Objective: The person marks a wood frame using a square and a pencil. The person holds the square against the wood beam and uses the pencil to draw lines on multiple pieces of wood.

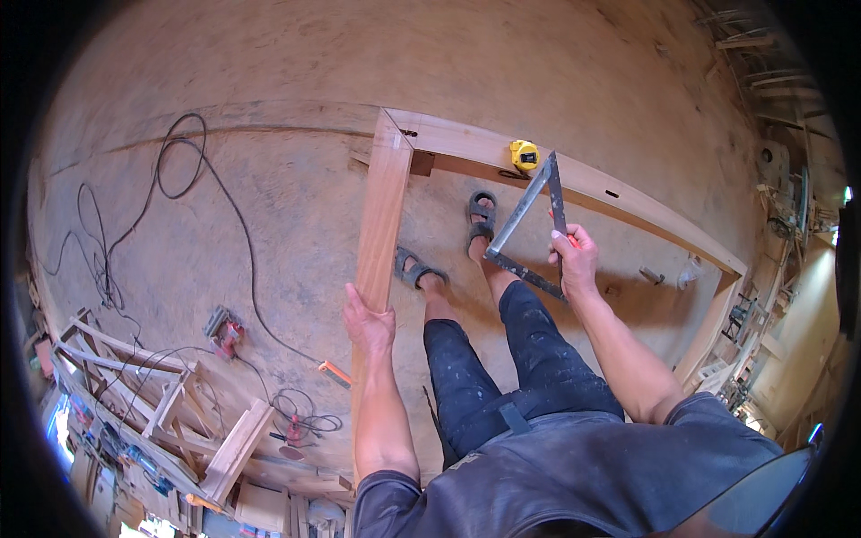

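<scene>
Around me stands a large wooden frame [384,215] with a mitred corner at the far left. My left hand [369,323] is closed over its left rail, fingers against the wood. In my right hand [577,255] is a triangular metal square [522,213], gripped by one dark arm and held up inside the frame, its upper tip overlapping the far rail [619,193]. Something small and orange-red [573,240] shows by the same fingers; its kind is unclear. A yellow tape measure [524,155] sits on the far rail, left of the square's tip.
A black cable [235,206] loops over the floor at left, near a red power tool [224,332] and an orange-handled tool [335,372]. Wooden frame parts [161,403] are piled lower left. My sandalled feet [482,215] are inside the frame. Timber and clutter line the right wall.
</scene>
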